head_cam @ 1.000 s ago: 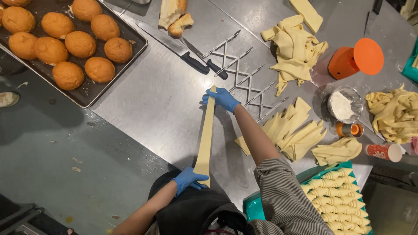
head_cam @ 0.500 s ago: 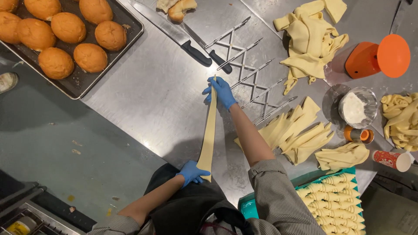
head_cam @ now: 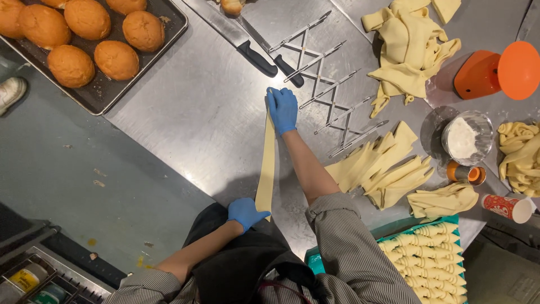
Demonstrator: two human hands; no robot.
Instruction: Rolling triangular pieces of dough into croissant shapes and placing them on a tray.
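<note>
Baking tray (head_cam: 169, 42) of brown buns (head_cam: 84, 39), up and left of both hands, ran off the top and left edges; bun count unknown. Green tray (head_cam: 394, 231) of rolled dough pieces (head_cam: 433, 259), just right of the right elbow, was cut by the bottom edge and partly under the striped sleeve (head_cam: 343, 247). Rack of bottles (head_cam: 34, 278) at lower left, too dim to make out. Pale shoe (head_cam: 11, 93) clipped at the left edge.

Steel table (head_cam: 185, 112) lay under everything. Dough strip (head_cam: 266, 163) stretched taut between the two hands, over the table edge. Right hand (head_cam: 283, 108), blue-gloved, fingers closed, pinned the far end against the table. Left hand (head_cam: 246, 213), blue-gloved, clenched on the near end, close to the body.

Expanding pastry cutter (head_cam: 329, 84) just right of the right hand; two black-handled knives (head_cam: 264, 56) just above it. Loose dough heap (head_cam: 408, 53) well right; cut dough strips (head_cam: 382, 169) right of the forearm. Orange funnel-shaped tool (head_cam: 498, 73) far right. Bowl of flour (head_cam: 464, 138) below it, small orange-capped jar (head_cam: 467, 173) beside. Red patterned paper cup (head_cam: 509, 207) on its side, print unreadable.
</note>
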